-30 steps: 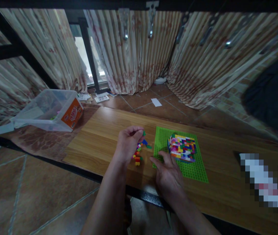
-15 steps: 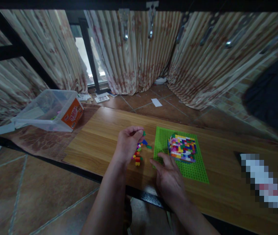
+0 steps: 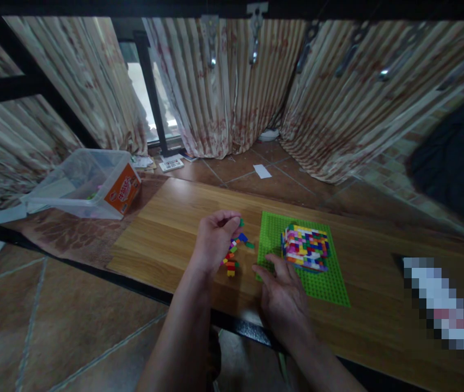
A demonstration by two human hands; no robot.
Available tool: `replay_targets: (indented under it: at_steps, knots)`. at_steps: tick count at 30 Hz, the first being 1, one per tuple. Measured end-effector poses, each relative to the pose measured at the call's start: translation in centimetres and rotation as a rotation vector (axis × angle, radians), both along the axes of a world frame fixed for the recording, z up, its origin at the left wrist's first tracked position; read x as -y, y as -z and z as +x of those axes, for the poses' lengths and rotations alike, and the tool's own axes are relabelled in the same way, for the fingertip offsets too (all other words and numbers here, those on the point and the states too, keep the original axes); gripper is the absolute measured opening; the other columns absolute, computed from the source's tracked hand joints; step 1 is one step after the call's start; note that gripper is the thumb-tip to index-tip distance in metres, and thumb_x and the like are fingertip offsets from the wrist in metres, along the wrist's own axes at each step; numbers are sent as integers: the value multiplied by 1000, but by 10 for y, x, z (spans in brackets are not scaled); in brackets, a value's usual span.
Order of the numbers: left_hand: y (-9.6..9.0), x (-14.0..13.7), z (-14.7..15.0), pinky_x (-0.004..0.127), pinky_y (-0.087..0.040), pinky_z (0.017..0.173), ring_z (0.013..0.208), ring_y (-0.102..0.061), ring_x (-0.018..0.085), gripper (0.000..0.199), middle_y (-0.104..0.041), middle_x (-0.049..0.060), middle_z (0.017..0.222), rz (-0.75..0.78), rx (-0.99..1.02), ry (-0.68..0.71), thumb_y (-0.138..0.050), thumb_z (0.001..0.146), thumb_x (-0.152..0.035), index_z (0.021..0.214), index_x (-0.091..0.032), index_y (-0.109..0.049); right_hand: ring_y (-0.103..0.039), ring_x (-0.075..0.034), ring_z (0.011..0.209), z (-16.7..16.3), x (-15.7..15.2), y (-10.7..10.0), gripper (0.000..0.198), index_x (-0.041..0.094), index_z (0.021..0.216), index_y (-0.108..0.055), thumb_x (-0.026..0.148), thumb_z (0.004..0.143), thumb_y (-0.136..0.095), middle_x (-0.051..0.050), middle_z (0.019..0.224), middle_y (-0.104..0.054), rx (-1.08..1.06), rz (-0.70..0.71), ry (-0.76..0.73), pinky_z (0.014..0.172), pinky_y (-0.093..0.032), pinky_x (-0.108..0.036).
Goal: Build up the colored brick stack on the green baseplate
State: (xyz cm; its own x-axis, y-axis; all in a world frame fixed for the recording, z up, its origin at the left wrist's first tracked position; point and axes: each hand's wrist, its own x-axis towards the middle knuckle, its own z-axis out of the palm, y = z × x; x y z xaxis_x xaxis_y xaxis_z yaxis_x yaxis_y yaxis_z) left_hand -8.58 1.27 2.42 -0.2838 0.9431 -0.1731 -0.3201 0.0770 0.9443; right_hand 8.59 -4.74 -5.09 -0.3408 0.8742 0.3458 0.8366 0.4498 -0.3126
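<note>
My left hand (image 3: 214, 242) is raised above the table, with thumb and forefinger pinched on a small green toy brick (image 3: 241, 222). Below and beside it lie loose coloured bricks (image 3: 231, 267) in a scattered group, partly hidden by that hand. My right hand (image 3: 284, 296) rests at the near left part of a green studded baseplate (image 3: 328, 291), fingers apart and holding nothing that I can see. On the baseplate stands a block of many-coloured bricks (image 3: 304, 246) stacked in rows, just beyond the right fingertips.
A clear plastic bin (image 3: 80, 204) with an orange label stands at the left end of the wooden table (image 3: 154, 234). A pixelated patch (image 3: 444, 305) covers something at the right. Metal hooks (image 3: 254, 49) hang from a bar above, before striped curtains (image 3: 232, 98).
The view has shifted very slightly. Both hands and the bricks stay where they were, with the green brick still in the left hand.
</note>
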Motion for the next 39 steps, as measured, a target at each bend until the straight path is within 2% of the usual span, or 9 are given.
replay_targets:
  at_steps: [9,23,32,36,39]
  knots:
    - [-1,1,0,24,-54,65,64,-64,12,23,-68,1,71,-10,1,7,-81,64,-30,78,-14,-71,-54,-32,115,-5,3,4,42,27,107,-73,6,84,-45,-12,128,-58,-117,-14,-80,92,-50,-50]
    - [-2,1,1,22,-53,58,62,-63,12,25,-67,1,68,-20,-20,13,-81,63,-32,78,-15,-72,-56,-31,113,-8,5,3,46,27,106,-73,2,79,-47,-11,126,-60,-131,-25,-97,91,-51,-48]
    - [-1,-1,3,23,-54,63,63,-63,11,28,-68,1,71,-11,-5,14,-83,59,-32,77,-14,-71,-56,-29,114,-8,8,1,41,24,86,-76,2,79,-43,-11,125,-61,-149,-22,-129,90,-52,-45]
    - [-1,-1,5,21,-51,63,61,-63,10,24,-68,0,69,-28,-5,47,-81,61,-28,77,-14,-72,-58,-26,112,-6,0,-9,37,22,101,-74,7,86,-43,-11,123,-62,-293,-13,-78,93,-52,-44]
    - [-3,1,7,21,-50,61,60,-62,9,21,-68,0,68,-66,-37,127,-80,62,-26,77,-13,-72,-61,-25,108,-3,-11,-21,32,22,114,-68,16,92,-45,-11,116,-65,-424,-45,-14,93,-52,-44]
